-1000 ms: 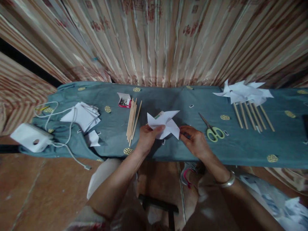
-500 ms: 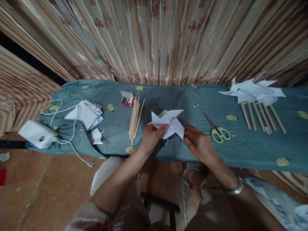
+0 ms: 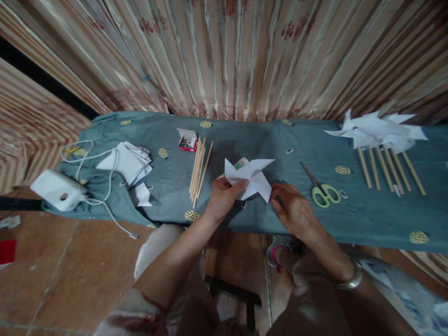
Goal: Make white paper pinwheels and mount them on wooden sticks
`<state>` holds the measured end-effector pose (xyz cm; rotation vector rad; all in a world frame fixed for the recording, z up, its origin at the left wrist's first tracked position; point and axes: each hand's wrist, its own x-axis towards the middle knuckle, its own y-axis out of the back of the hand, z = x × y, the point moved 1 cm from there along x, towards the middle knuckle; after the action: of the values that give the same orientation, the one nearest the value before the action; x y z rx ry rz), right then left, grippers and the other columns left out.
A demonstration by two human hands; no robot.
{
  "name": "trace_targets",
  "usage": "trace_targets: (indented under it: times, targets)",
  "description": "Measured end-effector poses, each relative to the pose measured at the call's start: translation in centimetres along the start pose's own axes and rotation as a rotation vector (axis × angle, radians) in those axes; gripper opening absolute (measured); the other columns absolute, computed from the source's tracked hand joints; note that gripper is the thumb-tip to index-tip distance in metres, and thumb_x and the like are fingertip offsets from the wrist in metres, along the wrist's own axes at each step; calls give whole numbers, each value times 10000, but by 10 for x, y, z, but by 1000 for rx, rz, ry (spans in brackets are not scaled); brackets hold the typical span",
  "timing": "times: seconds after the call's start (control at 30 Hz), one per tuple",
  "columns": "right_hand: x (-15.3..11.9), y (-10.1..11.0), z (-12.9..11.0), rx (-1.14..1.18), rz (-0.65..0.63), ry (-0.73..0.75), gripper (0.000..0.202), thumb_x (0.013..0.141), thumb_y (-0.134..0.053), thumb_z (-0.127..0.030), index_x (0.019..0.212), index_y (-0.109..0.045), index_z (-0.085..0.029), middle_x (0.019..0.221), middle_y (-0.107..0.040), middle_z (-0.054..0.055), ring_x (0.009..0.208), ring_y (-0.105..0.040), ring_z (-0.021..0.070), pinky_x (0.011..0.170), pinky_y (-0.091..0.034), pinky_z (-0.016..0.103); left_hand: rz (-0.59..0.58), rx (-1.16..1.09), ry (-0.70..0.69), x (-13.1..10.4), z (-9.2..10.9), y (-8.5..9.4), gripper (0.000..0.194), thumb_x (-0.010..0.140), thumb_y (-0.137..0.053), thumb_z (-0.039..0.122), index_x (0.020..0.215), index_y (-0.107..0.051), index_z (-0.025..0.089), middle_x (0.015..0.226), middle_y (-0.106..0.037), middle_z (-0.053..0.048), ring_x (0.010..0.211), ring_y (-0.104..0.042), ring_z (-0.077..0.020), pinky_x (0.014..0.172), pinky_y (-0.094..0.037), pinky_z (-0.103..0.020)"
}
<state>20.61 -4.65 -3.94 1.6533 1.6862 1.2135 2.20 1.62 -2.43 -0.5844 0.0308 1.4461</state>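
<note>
A white paper pinwheel [image 3: 257,179] with folded blades is in front of me, above the table. My left hand [image 3: 224,196] grips it from the left, thumb pressed near its middle and the other fingers hidden underneath. My right hand [image 3: 292,205] is closed at the pinwheel's right corner, its curled fingertips against the paper there. Partly covered by the pinwheel, a small box with a green label [image 3: 241,163] lies behind it. Scissors with light green handles [image 3: 325,195] rest on the cloth to the right of my right hand.
Left of my hands are several wooden sticks [image 3: 199,170], an open red box of tacks [image 3: 188,142], stacked white paper [image 3: 131,163] and a white power adapter with cables [image 3: 58,190]. Several finished pinwheels on sticks [image 3: 380,130] lie far right on the green tablecloth [image 3: 259,140]. A curtain [image 3: 224,60] hangs behind.
The view has shifted slightly, so everything appears a little farther right. My left hand keeps its hold on the pinwheel, and my right hand stays by its right corner.
</note>
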Motion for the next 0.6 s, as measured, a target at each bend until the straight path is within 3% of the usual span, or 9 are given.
trace_targets:
  times: [0.23, 0.4, 0.47, 0.6]
  targets:
    - [2, 1, 2, 17, 25, -44, 143, 848, -465, -157, 784, -576, -219, 1051, -672, 132, 1017, -623, 299, 915, -489, 497, -14, 20, -43, -1, -2, 1, 253, 571, -843, 310, 739, -757, 141, 753, -736, -50, 665, -627, -146, 670, -495, -267]
    - [10, 27, -7, 228, 226, -190, 62, 862, -565, -255, 829, -617, -254, 1218, -636, 89, 1155, -601, 296, 1033, -434, 557, -24, 58, -67, -1, -4, 1, 232, 580, -832, 318, 728, -766, 154, 746, -738, -42, 659, -629, -158, 655, -486, -271]
    - [13, 35, -19, 318, 277, -202, 45, 864, -595, -282, 842, -630, -267, 1340, -571, 73, 1274, -526, 307, 1087, -379, 590, -46, 75, -81, -2, -6, 0, 210, 592, -822, 304, 727, -768, 154, 746, -742, -41, 663, -631, -162, 652, -482, -268]
    - [18, 33, -44, 315, 224, -131, 64, 864, -615, -281, 809, -647, -277, 1475, -452, 30, 1429, -334, 319, 1104, -365, 603, -107, 109, -129, -5, -7, -2, 185, 629, -795, 298, 745, -772, 155, 752, -750, -37, 662, -635, -157, 653, -486, -264]
